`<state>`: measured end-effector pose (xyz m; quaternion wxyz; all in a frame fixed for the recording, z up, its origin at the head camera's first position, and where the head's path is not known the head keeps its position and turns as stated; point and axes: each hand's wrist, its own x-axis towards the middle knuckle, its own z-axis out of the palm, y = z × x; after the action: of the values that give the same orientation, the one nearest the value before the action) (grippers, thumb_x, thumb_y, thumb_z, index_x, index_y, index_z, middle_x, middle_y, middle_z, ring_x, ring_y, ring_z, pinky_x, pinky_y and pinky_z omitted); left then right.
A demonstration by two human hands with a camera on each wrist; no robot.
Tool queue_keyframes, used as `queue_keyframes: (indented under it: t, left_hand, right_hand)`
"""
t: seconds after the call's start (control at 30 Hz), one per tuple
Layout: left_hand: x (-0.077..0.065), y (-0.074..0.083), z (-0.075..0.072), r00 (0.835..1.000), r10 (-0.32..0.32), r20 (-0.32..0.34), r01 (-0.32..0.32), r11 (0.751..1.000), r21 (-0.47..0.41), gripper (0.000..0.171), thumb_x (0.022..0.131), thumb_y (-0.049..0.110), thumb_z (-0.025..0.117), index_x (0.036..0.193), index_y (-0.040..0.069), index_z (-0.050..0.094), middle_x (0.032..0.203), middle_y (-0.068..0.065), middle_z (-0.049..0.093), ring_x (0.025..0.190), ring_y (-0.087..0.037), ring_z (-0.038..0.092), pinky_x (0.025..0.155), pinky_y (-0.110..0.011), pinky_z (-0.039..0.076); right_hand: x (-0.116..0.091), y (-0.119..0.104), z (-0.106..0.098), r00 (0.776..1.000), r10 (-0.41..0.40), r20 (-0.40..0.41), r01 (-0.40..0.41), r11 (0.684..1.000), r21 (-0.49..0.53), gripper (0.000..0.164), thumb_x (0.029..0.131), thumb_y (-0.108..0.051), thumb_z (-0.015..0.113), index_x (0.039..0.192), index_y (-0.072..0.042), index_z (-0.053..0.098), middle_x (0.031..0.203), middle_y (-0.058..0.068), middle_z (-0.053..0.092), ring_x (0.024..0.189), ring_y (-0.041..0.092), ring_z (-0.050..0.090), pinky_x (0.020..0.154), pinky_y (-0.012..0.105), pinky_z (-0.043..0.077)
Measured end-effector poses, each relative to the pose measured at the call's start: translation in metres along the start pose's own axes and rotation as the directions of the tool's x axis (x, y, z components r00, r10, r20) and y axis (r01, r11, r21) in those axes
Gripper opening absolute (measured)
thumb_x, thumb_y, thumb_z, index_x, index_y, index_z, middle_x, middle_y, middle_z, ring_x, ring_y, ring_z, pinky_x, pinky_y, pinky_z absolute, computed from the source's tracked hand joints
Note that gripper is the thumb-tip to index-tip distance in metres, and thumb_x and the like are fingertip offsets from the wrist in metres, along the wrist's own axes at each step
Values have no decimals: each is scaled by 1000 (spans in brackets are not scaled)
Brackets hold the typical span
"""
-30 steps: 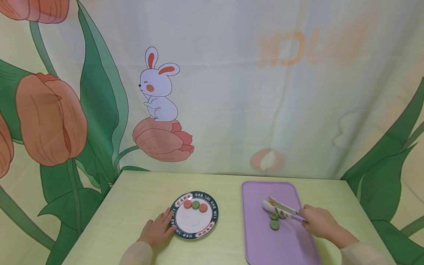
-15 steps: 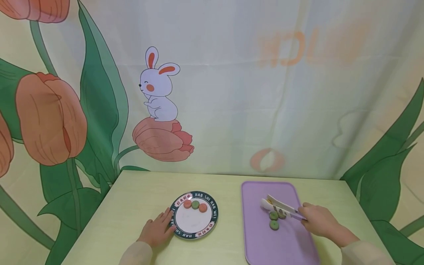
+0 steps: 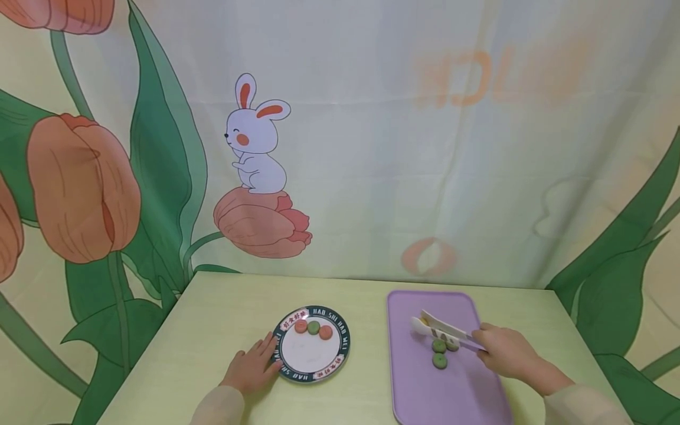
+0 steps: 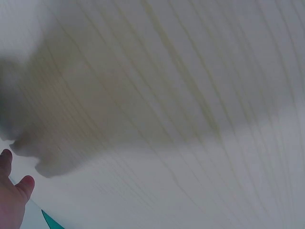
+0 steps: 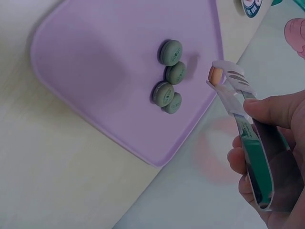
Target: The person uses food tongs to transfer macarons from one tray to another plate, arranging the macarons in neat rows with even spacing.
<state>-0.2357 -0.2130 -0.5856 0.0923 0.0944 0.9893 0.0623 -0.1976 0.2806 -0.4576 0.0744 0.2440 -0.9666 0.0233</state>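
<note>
My right hand [image 3: 506,350] grips a pair of metal tongs [image 5: 259,160] with white tips. Between the tips sits a small orange-tan macaron [image 5: 215,75]. In the head view the tongs reach over the purple tray [image 3: 425,395], where several green macarons [image 5: 163,94] lie close together. My left hand [image 3: 252,366] lies at the left side of a dark-rimmed plate [image 3: 344,349], fingers extended, fingertips at its rim. On the plate's far part are two pinkish-orange macarons [image 3: 326,332] with a green macaron [image 3: 314,327] between them. The left wrist view catches only part of the left hand [image 4: 12,198].
Plate and tray stand apart on a pale wood-grain table [image 3: 366,354]. Behind the table's far edge hangs a curtain [image 3: 361,177] printed with tulips and a rabbit.
The right hand and tongs have shifted slightly left and toward the back over the tray. Left hand and plate stay as they were.
</note>
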Motion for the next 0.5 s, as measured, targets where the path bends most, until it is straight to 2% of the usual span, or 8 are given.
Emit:
queue_keyframes:
  t: [0.23, 0.5]
  left_hand:
    - [2, -2, 2, 1000, -2, -3, 2, 1000, 8, 68, 87, 56, 34, 138, 12, 30, 146, -6, 26, 129, -32, 31, 98, -61, 27]
    - [2, -1, 2, 1000, -13, 5, 13, 1000, 15, 67, 87, 56, 34, 139, 13, 29, 146, -5, 25, 129, -31, 31, 99, -60, 26]
  right_hand:
    - [5, -4, -3, 999, -48, -25, 48, 999, 9, 15, 68, -8, 67, 70, -13, 52, 64, -7, 44, 50, 6, 33, 41, 21, 27]
    - [11, -12, -6, 997, -66, -30, 66, 998, -8, 16, 68, -9, 67, 70, -15, 52, 65, -7, 43, 50, 6, 34, 41, 21, 28]
